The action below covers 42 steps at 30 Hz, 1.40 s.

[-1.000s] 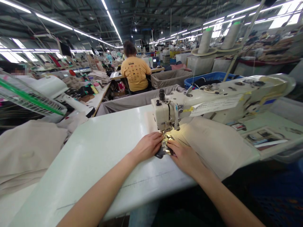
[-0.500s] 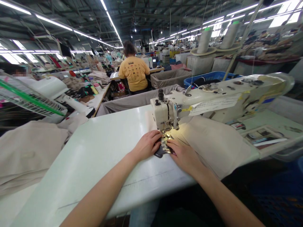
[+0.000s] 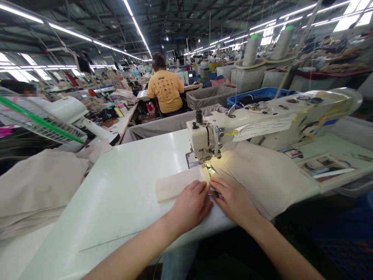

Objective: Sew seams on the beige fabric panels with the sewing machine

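Observation:
A cream fabric strip (image 3: 177,185) lies on the pale green table, its right end below the needle area of the sewing machine (image 3: 201,140). My left hand (image 3: 192,204) is closed on the strip's right end, fingertips pinched at its near edge. Close beside it, my right hand (image 3: 233,198) has its fingers pressed together at the same edge; a small dark metallic thing shows under them, too hidden to make out. A large beige fabric piece (image 3: 262,179) spreads to the right of the needle area, under the machine arm.
Stacked beige fabric (image 3: 37,190) lies at the left, below a white fan (image 3: 67,112) with a green-edged guard. A grey cloth-lined bin (image 3: 163,124) stands behind the table. A person in a yellow shirt (image 3: 166,91) sits beyond. A parts tray (image 3: 326,167) is at the right.
The cream strip has come out from by the needle towards the front left. My left hand has moved nearer to me and right, off the machine's plate; my right hand has shifted slightly nearer.

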### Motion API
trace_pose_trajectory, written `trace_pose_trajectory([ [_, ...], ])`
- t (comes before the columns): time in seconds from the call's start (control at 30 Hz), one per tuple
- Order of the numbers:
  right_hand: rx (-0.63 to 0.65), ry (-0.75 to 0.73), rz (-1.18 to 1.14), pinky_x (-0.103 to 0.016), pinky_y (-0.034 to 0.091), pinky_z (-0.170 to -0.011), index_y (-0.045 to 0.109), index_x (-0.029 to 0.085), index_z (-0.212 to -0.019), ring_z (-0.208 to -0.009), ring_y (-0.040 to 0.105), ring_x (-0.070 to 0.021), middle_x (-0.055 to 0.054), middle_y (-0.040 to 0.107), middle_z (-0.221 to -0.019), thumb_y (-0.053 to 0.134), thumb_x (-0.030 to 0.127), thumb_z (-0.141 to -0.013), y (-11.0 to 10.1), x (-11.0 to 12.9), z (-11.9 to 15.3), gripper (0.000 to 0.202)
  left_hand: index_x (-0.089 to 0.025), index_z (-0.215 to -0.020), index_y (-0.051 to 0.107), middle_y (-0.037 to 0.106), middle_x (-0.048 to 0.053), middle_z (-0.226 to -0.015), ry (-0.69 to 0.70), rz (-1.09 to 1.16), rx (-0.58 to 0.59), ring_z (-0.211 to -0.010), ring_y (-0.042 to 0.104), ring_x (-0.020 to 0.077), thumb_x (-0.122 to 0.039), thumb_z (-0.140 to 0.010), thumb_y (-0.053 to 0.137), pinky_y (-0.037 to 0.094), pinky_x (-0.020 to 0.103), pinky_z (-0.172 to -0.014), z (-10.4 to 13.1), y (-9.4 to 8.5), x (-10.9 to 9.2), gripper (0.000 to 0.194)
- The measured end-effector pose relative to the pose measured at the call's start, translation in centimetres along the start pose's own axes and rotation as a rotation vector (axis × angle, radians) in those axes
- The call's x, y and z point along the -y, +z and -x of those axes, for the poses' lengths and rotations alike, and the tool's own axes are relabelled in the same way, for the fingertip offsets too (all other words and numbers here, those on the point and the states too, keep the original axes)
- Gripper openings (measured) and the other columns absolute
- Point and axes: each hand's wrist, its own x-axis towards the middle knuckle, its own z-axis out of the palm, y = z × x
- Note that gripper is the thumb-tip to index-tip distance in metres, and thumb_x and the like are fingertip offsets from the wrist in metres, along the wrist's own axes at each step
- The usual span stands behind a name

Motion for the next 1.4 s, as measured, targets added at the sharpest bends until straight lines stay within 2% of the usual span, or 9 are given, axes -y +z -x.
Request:
trace_pose_trajectory([
  [0.13, 0.068, 0.029, 0.075, -0.035, 0.057, -0.090, 0.061, 0.017, -0.131, -0.113, 0.068, -0.0258, -0.011, 0.063, -0.139, 0.057, 0.011, -0.089, 0.0, 0.4, 0.3, 0.042, -0.013, -0.123, 0.059, 0.065, 0.013, -0.120, 0.045, 0.038, -0.061, -0.112, 0.057, 0.0273, -0.021, -0.097, 0.051, 0.053, 0.043, -0.101, -0.2, 0.3, 0.6, 0.029],
  [0.3, 0.127, 0.061, 0.148, -0.033, 0.057, -0.083, 0.060, 0.018, -0.132, -0.103, 0.070, -0.0240, -0.011, 0.060, -0.141, 0.055, 0.011, -0.090, -0.2, 0.9, 0.3, 0.043, -0.016, -0.124, 0.060, 0.067, 0.012, -0.121, 0.064, 0.015, -0.038, -0.110, 0.059, 0.0293, -0.023, -0.096, 0.052, 0.053, 0.048, -0.097, 0.0, 0.2, 1.3, 0.031],
  [0.37, 0.140, 0.068, 0.156, -0.031, 0.056, -0.080, 0.062, 0.020, -0.129, -0.100, 0.071, -0.0228, -0.010, 0.062, -0.138, 0.054, 0.011, -0.091, -0.4, 1.1, 0.2, 0.040, -0.018, -0.127, 0.060, 0.066, 0.011, -0.124, 0.078, 0.022, -0.049, -0.114, 0.059, 0.0296, -0.025, -0.096, 0.053, 0.050, 0.051, -0.102, 0.2, 0.1, 1.6, 0.032],
  [0.47, 0.154, 0.086, 0.172, -0.031, 0.054, -0.075, 0.065, 0.021, -0.123, -0.094, 0.070, -0.0218, -0.009, 0.064, -0.132, 0.054, 0.013, -0.092, -0.6, 1.1, -0.2, 0.034, -0.018, -0.129, 0.059, 0.064, 0.011, -0.129, 0.112, 0.053, -0.076, -0.123, 0.056, 0.0285, -0.025, -0.097, 0.053, 0.047, 0.049, -0.109, 0.3, 0.2, 2.1, 0.034],
  [0.57, 0.153, 0.101, 0.185, -0.031, 0.053, -0.072, 0.066, 0.022, -0.121, -0.091, 0.070, -0.0218, -0.009, 0.063, -0.129, 0.056, 0.016, -0.093, -0.8, 1.0, -0.9, 0.030, -0.016, -0.128, 0.060, 0.064, 0.011, -0.131, 0.123, 0.056, -0.081, -0.125, 0.055, 0.0280, -0.024, -0.097, 0.053, 0.048, 0.045, -0.110, 0.0, 0.5, 2.7, 0.033],
  [0.77, 0.135, 0.109, 0.205, -0.028, 0.051, -0.074, 0.066, 0.023, -0.120, -0.093, 0.068, -0.0208, -0.008, 0.063, -0.122, 0.057, 0.018, -0.095, -1.0, 0.9, -2.6, 0.027, -0.014, -0.126, 0.061, 0.066, 0.013, -0.127, 0.111, 0.027, -0.090, -0.121, 0.059, 0.0277, -0.024, -0.097, 0.053, 0.049, 0.045, -0.108, -1.4, 0.2, 4.1, 0.032],
  [1.0, 0.120, 0.110, 0.182, -0.029, 0.052, -0.074, 0.065, 0.024, -0.124, -0.096, 0.068, -0.0215, -0.009, 0.062, -0.124, 0.056, 0.020, -0.097, -0.8, 0.6, -4.3, 0.029, -0.017, -0.117, 0.065, 0.067, 0.012, -0.121, 0.111, 0.034, -0.111, -0.115, 0.063, 0.0265, -0.021, -0.096, 0.050, 0.054, 0.044, -0.102, -3.2, -0.3, 6.1, 0.026],
  [1.2, 0.106, 0.114, 0.187, -0.029, 0.051, -0.074, 0.066, 0.022, -0.121, -0.093, 0.069, -0.0213, -0.009, 0.062, -0.124, 0.056, 0.022, -0.097, -0.7, 0.7, -4.1, 0.026, -0.016, -0.118, 0.067, 0.067, 0.014, -0.122, 0.116, 0.023, -0.128, -0.116, 0.062, 0.0269, -0.021, -0.096, 0.048, 0.054, 0.044, -0.102, -4.1, -0.4, 7.5, 0.029],
  [1.4, 0.087, 0.102, 0.177, -0.029, 0.051, -0.073, 0.068, 0.023, -0.118, -0.090, 0.069, -0.0209, -0.009, 0.064, -0.119, 0.056, 0.024, -0.097, -0.6, 1.1, -2.8, 0.024, -0.017, -0.124, 0.064, 0.068, 0.013, -0.123, 0.116, 0.021, -0.167, -0.117, 0.062, 0.0258, -0.020, -0.096, 0.048, 0.054, 0.043, -0.103, -4.1, -0.1, 7.6, 0.032],
])
